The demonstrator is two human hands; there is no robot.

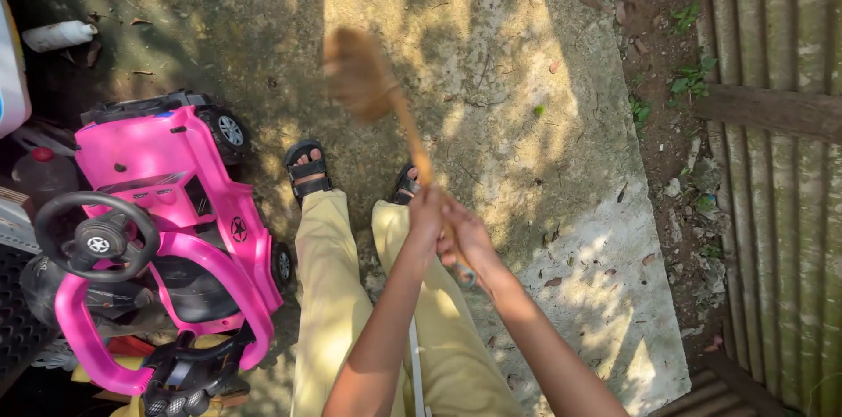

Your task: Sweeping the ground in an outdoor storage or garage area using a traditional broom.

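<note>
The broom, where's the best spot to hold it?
Probably high on the broom stick, away from the bristly head, coming from above. The stick slants up toward the body, so that end is nearest. Both hands, the left hand and right hand, grip there, one below the other.

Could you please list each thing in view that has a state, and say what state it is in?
broom: raised off the ground, head blurred.
left hand: closed around the broom handle.
right hand: closed around the handle, just behind the left.
pink toy car: upright, parked, seat unoccupied.
white bottle: lying on its side.
concrete ground: dry, with scattered leaves.
</note>
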